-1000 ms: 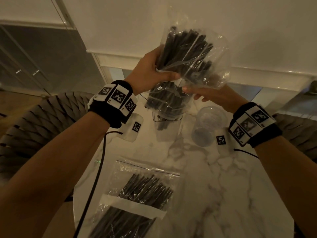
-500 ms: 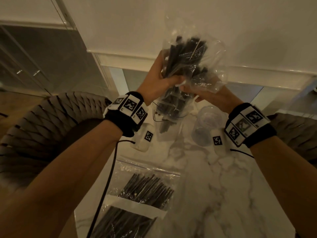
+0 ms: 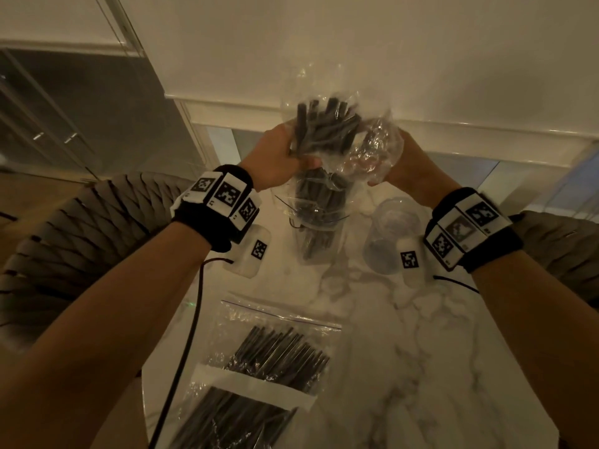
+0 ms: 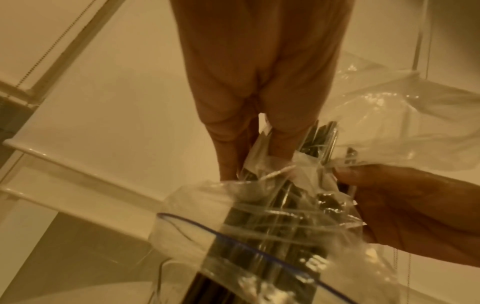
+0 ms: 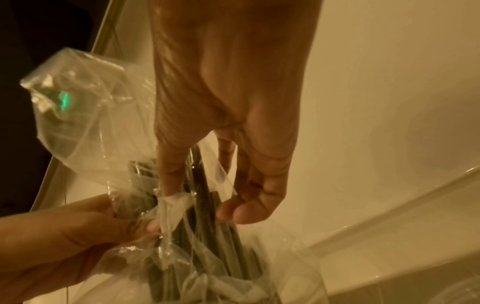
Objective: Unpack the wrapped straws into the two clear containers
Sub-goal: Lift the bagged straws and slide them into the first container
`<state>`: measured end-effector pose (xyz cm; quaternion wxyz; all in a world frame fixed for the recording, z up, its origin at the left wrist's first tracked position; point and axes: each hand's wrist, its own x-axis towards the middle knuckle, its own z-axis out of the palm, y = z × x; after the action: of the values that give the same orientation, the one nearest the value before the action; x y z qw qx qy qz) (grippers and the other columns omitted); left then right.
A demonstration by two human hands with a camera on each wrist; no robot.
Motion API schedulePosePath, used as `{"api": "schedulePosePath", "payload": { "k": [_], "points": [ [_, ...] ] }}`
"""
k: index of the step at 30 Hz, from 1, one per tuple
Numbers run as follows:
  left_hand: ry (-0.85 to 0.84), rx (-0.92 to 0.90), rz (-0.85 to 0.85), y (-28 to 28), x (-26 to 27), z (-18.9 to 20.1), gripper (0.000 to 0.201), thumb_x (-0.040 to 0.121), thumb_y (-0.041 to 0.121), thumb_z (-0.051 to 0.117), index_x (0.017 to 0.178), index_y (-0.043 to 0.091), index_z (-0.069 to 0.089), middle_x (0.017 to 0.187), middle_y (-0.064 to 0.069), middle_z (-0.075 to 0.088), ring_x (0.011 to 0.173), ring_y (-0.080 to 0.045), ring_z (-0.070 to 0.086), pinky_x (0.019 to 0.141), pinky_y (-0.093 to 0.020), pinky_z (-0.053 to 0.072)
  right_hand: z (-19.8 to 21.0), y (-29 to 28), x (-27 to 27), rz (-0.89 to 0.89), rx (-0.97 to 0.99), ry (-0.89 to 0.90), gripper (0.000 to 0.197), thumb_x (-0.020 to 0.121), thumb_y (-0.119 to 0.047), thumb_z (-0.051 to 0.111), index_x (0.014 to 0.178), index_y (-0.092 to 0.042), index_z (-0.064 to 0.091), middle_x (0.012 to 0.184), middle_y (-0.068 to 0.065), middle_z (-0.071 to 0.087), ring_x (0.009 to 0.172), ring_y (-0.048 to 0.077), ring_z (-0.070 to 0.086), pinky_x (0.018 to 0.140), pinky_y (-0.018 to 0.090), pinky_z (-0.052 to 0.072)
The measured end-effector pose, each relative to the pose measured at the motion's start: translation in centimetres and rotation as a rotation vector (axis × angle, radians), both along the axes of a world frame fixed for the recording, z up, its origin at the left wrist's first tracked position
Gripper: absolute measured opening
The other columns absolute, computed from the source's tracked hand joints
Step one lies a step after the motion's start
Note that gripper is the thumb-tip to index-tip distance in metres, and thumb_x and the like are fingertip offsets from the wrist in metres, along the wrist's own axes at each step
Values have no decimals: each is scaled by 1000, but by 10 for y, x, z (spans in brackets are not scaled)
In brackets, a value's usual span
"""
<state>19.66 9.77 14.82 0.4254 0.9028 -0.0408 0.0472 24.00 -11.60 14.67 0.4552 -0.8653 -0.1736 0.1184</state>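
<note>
The left hand (image 3: 275, 157) has its fingers curled tight around the middle of a clear plastic bag (image 3: 372, 147) full of black wrapped straws (image 3: 324, 128). The right hand (image 3: 408, 163) pinches the loose, crinkled part of the same bag between thumb and fingers. Both grips sit in the upper middle of the head picture, very close together, one on each side of the bundle.

The straws stand almost straight up and down. Their top ends stick up above the left hand, and their bottom ends point down, through the open mouth of the bag, into the left clear container (image 3: 316, 241). That cup stands on the marble desk (image 3: 405, 367) right under the hands and already has black straws in it. The right clear container (image 3: 389, 234) stands just beside it, under the right hand, and looks empty.

So the straws need to go straight down from the grip. I think the left hand must let them slide while the right hand pulls the bag up and away.

Both arms reach forward, wrists raised. Two more bags of straws (image 3: 275, 354) lie flat on the desk at the bottom of the picture.
</note>
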Motion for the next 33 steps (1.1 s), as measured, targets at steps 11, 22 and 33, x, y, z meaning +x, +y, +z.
{"api": "schedulePosePath", "payload": {
  "k": [11, 22, 33],
  "points": [
    [186, -74, -3, 11, -16, 11, 61, 76, 11, 75, 129, 16, 44, 114, -3, 58, 102, -23, 61, 85, -49, 56, 16, 7, -16, 32, -145, -197, 32, 85, 2, 62, 117, 2, 58, 112, 22, 65, 98, 35, 64, 73, 20, 50],
    [-96, 114, 101, 13, -11, 27, 14, 84, 23, 69, 96, 15, 69, 78, 5, 68, 59, 6, 58, 62, -10, 46, 7, -16, -8, -102, 8, -150, 2, 83, -9, 67, 84, -8, 66, 72, 0, 66, 63, 17, 66, 66, 30, 61],
    [54, 15, 91, 35, -25, 34, 45, 62, 50, 78, 100, 28, 70, 109, 9, 68, 94, -8, 63, 88, -31, 49, 3, -12, -4, -21, 38, -111, 37, 84, -15, 64, 120, -17, 53, 91, 6, 67, 81, 21, 68, 71, 31, 58]
  ]
}}
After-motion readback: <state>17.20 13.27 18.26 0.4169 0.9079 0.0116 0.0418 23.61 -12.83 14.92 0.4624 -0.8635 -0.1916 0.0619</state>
